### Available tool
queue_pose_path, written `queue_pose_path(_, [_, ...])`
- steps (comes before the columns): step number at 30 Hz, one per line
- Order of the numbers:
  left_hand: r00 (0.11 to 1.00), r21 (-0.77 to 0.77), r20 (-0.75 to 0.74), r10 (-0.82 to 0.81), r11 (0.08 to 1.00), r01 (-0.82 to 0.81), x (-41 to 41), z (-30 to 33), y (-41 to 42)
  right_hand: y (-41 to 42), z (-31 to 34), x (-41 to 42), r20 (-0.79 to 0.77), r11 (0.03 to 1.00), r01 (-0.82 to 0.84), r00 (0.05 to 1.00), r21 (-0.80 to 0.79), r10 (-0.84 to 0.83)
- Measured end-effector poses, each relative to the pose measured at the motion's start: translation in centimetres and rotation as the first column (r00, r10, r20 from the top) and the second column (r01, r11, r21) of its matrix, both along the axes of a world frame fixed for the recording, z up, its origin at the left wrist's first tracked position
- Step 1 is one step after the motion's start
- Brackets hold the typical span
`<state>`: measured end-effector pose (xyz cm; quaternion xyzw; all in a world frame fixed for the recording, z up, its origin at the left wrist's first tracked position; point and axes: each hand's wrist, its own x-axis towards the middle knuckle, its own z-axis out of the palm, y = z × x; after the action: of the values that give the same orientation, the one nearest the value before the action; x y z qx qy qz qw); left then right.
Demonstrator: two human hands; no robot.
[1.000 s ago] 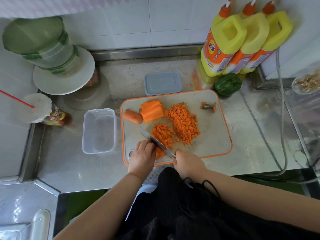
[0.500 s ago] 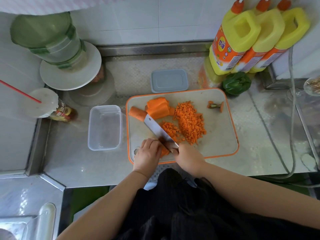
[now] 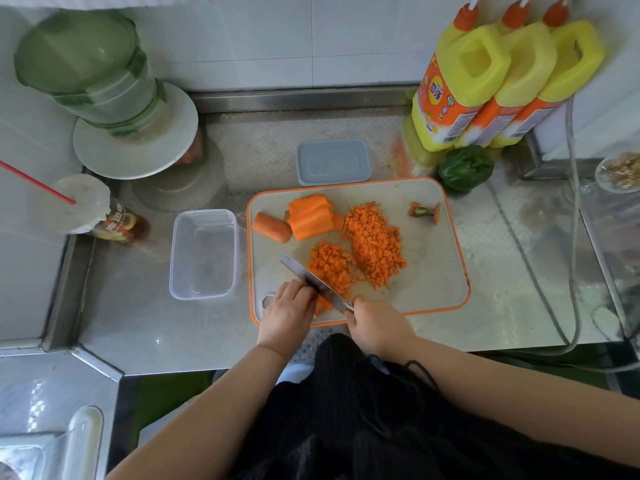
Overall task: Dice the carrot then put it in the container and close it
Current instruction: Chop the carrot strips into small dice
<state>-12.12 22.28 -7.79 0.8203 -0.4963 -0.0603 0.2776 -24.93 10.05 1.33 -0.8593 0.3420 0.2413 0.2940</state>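
An orange-rimmed cutting board (image 3: 433,271) carries a large heap of diced carrot (image 3: 375,245) and a smaller heap (image 3: 329,266) beside the blade. Uncut carrot slabs (image 3: 310,218) and a carrot end (image 3: 272,227) lie at the board's far left. My right hand (image 3: 377,323) grips the knife (image 3: 311,280) by its handle, blade pointing away to the left. My left hand (image 3: 289,311) holds carrot strips (image 3: 322,306) against the blade at the board's near edge. The clear container (image 3: 204,254) stands empty left of the board. Its grey lid (image 3: 333,162) lies behind the board.
Three yellow bottles (image 3: 485,88) stand at the back right with a green vegetable (image 3: 465,168) below them. A carrot top (image 3: 424,212) lies on the board's far right. A green-lidded jar (image 3: 93,71), a plate (image 3: 135,147) and a cup with a red straw (image 3: 79,202) are at the left.
The knife rose with its flat tilted up, then came down again on the strips beside my left hand. The smaller heap of dice has grown.
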Motion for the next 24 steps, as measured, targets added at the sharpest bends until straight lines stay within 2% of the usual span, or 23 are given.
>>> queue_pose_path(10, [0.999,0.019,-0.039,0.024,1.000,-0.023,0.0,-0.4,-0.2,1.0,-1.4,1.7,-0.041,0.998,0.022,0.999,-0.060,-0.024])
queue_pose_path(18, [1.000,-0.022,0.016,-0.016,1.000,0.016,0.1,0.1,0.2,-0.7,-1.2,2.1,0.024,0.984,0.175,0.984,0.034,-0.176])
queue_pose_path(22, [1.000,-0.039,0.015,-0.012,0.999,0.012,0.0,0.3,0.5,-0.9,0.0,1.3,0.070,0.993,0.111,0.992,-0.033,-0.108])
queue_pose_path(24, [1.000,-0.023,0.016,-0.010,1.000,0.010,-0.1,0.4,0.6,-0.4,0.4,0.9,0.045,0.999,0.048,0.998,-0.023,-0.047])
